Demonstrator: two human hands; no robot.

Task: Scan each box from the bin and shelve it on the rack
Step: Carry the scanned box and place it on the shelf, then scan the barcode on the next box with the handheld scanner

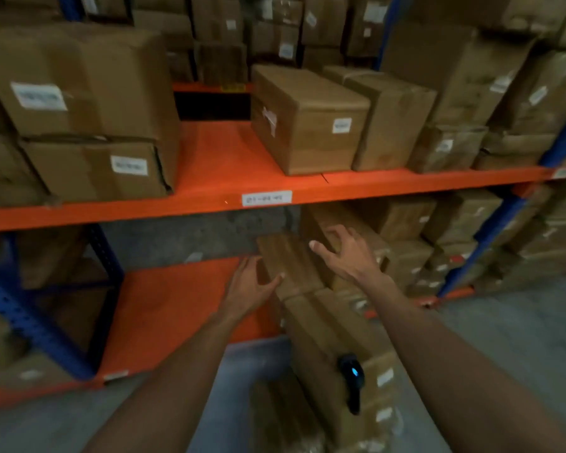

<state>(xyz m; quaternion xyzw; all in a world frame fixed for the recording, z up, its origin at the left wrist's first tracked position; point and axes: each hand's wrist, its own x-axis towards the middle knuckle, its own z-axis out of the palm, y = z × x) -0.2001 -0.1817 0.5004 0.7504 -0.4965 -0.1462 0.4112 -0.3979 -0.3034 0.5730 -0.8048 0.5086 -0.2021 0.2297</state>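
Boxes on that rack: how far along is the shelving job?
Many boxes already sit on the upper shelf. Right now both hands, left hand and right hand, are on a box at the lower shelf. The scanner rests on more boxes stacked below, apparently still to shelve.

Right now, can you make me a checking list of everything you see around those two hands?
Surface: orange metal lower shelf, bare patch at left.
Job's things: brown cardboard box on that shelf; black handheld scanner lying on nearer stacked boxes.
Clutter: labelled brown cartons on the upper shelf.
Hands: left hand touches the box's left side, right hand rests on top, fingers spread.
Cables: nothing seen.
Surroundings: blue rack uprights, grey floor.
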